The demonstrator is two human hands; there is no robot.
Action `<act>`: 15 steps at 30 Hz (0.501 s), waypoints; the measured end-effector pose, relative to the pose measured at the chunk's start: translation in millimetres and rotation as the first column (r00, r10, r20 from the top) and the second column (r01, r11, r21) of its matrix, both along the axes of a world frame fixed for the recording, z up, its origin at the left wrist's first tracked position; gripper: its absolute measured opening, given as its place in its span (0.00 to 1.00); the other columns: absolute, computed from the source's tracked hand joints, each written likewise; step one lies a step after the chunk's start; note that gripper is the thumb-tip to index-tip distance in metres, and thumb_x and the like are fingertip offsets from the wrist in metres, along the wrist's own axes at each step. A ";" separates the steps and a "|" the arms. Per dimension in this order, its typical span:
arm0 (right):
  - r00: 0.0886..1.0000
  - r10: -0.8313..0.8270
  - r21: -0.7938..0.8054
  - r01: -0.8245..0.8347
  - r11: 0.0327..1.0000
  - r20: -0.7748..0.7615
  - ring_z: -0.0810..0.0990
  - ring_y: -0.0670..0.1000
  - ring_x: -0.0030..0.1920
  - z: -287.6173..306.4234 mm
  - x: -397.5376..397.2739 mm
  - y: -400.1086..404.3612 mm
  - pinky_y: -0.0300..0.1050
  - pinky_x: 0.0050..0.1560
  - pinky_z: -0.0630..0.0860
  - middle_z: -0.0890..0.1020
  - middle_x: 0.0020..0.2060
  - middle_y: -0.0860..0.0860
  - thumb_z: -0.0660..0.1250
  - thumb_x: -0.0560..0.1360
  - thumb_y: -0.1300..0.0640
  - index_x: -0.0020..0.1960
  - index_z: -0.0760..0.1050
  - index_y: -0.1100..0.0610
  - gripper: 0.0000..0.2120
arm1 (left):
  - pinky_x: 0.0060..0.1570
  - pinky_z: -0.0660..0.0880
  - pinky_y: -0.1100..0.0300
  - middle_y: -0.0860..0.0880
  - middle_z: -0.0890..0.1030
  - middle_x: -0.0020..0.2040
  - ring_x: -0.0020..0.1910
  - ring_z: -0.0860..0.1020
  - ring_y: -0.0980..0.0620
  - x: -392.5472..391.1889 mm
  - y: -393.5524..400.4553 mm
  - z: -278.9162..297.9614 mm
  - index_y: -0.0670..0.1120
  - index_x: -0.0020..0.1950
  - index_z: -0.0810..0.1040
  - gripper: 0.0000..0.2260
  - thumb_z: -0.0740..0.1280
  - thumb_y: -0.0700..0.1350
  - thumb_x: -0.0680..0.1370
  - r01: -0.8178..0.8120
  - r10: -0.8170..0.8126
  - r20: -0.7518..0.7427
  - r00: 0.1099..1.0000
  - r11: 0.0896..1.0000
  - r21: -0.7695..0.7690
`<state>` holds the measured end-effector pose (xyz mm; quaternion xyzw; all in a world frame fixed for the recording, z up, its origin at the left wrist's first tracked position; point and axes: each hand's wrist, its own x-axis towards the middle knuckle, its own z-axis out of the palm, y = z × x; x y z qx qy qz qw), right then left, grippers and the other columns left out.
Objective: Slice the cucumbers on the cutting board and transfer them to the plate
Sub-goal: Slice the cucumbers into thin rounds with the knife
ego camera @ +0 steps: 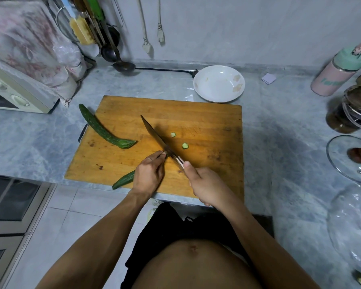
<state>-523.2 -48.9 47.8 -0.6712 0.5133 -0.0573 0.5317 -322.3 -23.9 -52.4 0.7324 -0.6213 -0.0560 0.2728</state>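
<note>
From my feed: a rectangular wooden cutting board (196,122) lies on the grey marbled countertop (279,142), its near edge at the counter's front.

Right hand (206,186) is wrapped round the pale handle of a long dark-bladed kitchen knife (154,135), thumb laid along the top. The blade runs from the hand toward the far left across the board's middle.

Left hand (149,174) is curled over a dark green cucumber (124,180) at the near edge of the board, fingertips bunched right against the blade near its heel. Only the cucumber's near-left end shows past the hand, sticking out over the board's edge; the cut end is hidden under the fingers.

Two small pale green cucumber slices (184,145) lie on the board just right of the blade, slightly apart from each other.

A second, longer dark green cucumber (104,130) lies whole across the board's left edge, far end hanging over the counter.

The round white shallow plate (218,84) sits on the counter just beyond the board's far right corner; I see no slices in it.

Right side: a clear glass lid (350,159) and a pink and mint flask (340,69).
</note>
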 end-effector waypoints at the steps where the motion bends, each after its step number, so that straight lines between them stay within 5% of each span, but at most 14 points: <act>1: 1.000 0.011 -0.007 -0.011 1.000 -0.010 0.71 0.50 0.27 0.5 0.5 0.8 0.45 0.35 0.68 0.71 0.26 0.50 0.47 0.81 0.35 0.34 0.72 0.57 0.32 | 0.50 0.79 0.54 0.45 0.82 0.58 0.53 0.82 0.46 -0.3 0.2 0.0 0.42 0.57 0.83 0.12 0.70 0.36 0.74 0.000 0.000 -0.002 1.000 1.000 -0.004; 4: 0.998 0.046 -0.038 -0.047 0.998 -0.037 0.74 0.51 0.34 1.6 2.3 2.0 0.46 0.38 0.68 0.74 0.30 0.50 0.46 0.82 0.36 0.34 0.74 0.56 0.32 | 0.49 0.79 0.54 0.44 0.82 0.58 0.52 0.82 0.46 -0.5 0.7 -0.5 0.41 0.56 0.84 0.12 0.71 0.35 0.73 0.001 -0.001 -0.014 1.000 1.000 -0.021; 15: 0.995 0.075 -0.085 -0.081 0.993 -0.066 0.73 0.50 0.37 0.0 3.6 7.6 0.47 0.38 0.67 0.73 0.32 0.51 0.44 0.81 0.35 0.41 0.77 0.56 0.33 | 0.50 0.80 0.49 0.41 0.82 0.58 0.53 0.82 0.43 -1.8 0.6 -0.9 0.40 0.55 0.83 0.10 0.69 0.35 0.75 -0.004 0.001 -0.067 0.998 0.999 -0.039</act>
